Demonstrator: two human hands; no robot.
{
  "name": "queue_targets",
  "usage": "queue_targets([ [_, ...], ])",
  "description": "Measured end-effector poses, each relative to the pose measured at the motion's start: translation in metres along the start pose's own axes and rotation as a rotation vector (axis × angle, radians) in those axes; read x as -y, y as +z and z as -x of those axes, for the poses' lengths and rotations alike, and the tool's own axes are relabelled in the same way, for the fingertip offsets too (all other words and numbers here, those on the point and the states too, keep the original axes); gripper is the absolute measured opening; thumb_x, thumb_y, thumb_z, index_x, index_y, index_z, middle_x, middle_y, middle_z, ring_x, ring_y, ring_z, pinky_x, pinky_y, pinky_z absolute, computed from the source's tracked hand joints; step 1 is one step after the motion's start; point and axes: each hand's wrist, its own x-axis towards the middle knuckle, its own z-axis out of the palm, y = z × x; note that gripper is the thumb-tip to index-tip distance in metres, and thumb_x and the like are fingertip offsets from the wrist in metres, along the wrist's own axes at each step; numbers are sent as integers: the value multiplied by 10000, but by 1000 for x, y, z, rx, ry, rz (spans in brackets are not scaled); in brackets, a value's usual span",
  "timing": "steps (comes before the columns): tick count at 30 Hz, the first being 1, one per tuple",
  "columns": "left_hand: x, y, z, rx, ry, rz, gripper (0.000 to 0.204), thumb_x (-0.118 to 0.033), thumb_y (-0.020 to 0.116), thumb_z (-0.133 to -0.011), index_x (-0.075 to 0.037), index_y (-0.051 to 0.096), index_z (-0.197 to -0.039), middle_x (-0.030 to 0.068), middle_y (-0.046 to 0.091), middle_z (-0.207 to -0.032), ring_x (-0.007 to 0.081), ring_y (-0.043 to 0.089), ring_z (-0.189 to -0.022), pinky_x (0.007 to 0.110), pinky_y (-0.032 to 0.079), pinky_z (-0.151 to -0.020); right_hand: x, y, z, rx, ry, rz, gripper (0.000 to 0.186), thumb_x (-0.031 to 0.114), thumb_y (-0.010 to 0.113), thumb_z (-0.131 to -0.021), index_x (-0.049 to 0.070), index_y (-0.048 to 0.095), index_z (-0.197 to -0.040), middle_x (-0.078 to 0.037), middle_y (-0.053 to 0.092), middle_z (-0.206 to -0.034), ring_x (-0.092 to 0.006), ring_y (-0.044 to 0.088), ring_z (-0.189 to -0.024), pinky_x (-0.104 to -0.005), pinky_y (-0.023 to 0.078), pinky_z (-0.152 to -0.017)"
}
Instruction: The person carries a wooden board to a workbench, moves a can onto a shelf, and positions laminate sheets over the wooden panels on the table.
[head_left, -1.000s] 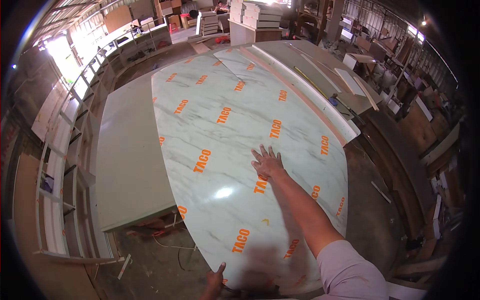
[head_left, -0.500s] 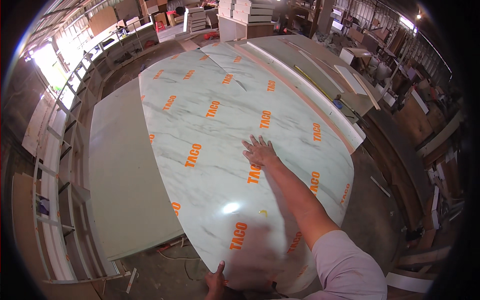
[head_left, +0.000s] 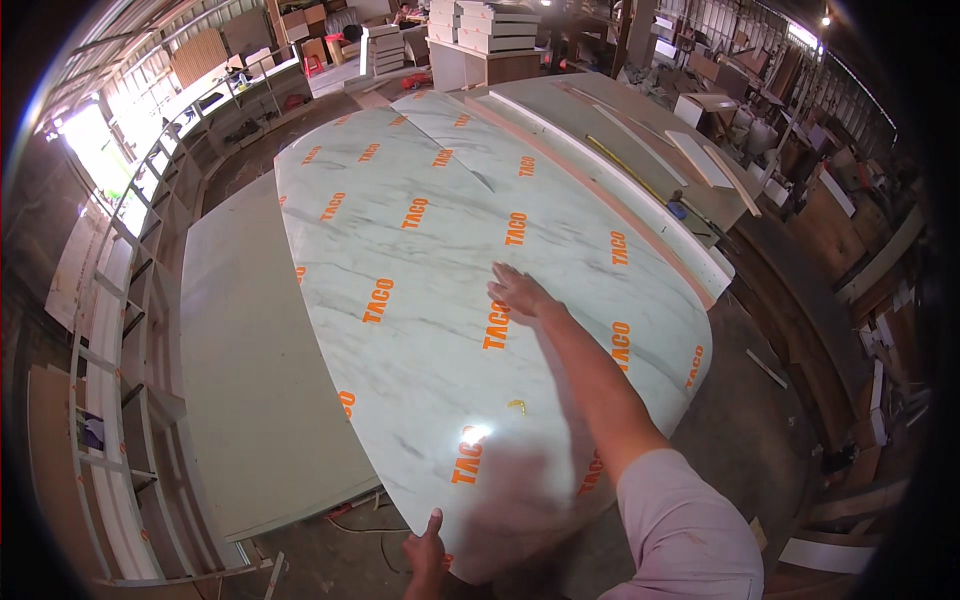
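A large glossy sheet [head_left: 400, 240], white with grey marble veining and repeated orange lettering, covers most of the work surface. Its near end sticks out toward me past the board underneath. My left hand [head_left: 427, 548] grips the near left corner, thumb up on top and the other fingers hidden below the edge. Reaching across the middle, my right hand [head_left: 520, 290] lies palm down on the sheet with fingers extended, holding nothing. A small yellow mark [head_left: 516, 407] shows on the sheet nearer to me.
A plain greenish-grey board [head_left: 250, 370] extends from under the sheet at left, beside a long slatted frame [head_left: 135, 400]. Along the right lie a white strip [head_left: 600, 180], a yellow tape measure [head_left: 640, 170] and loose offcuts [head_left: 700, 160]. White panels [head_left: 490, 28] are stacked at the back.
My right hand's fingers have drawn closer together and the hand is slightly farther along the sheet. The near end of the sheet and my left hand appear slightly higher in view.
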Motion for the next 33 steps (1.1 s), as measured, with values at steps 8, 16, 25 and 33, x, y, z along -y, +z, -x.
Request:
queue_targets([
  [8, 3, 1, 5, -9, 70, 81, 504, -309, 825, -757, 101, 657, -997, 136, 664, -886, 193, 584, -649, 352, 479, -523, 1, -1, 206, 56, 211, 344, 715, 574, 454, -926, 238, 252, -1524, -107, 149, -1602, -350, 128, -1470, -578, 115, -1163],
  [16, -11, 4, 12, -29, 32, 134, 458, -227, 809, -785, 129, 648, -1022, 151, 673, -961, 196, 594, -772, 348, 498, -714, -1, -6, 191, 37, 143, 300, 696, 601, 435, -920, 312, 239, -1522, -80, 126, -1610, -354, 109, -1473, -598, 102, -1162],
  [25, 5, 6, -9, -48, 172, 220, 618, -293, 850, -741, 204, 582, -991, 182, 632, -985, 225, 591, -793, 351, 492, -753, -9, -7, 188, 53, 113, 290, 681, 589, 417, -930, 317, 226, -1525, -73, 113, -1612, -359, 109, -1471, -598, 114, -1164],
  [33, -7, 0, 6, -48, 223, 140, 644, -361, 852, -723, 197, 565, -871, 171, 591, -851, 231, 562, -695, 395, 486, -573, -11, -7, 194, 29, 103, 291, 660, 553, 428, -938, 302, 246, -1521, -64, 132, -1610, -332, 134, -1472, -568, 139, -1172],
])
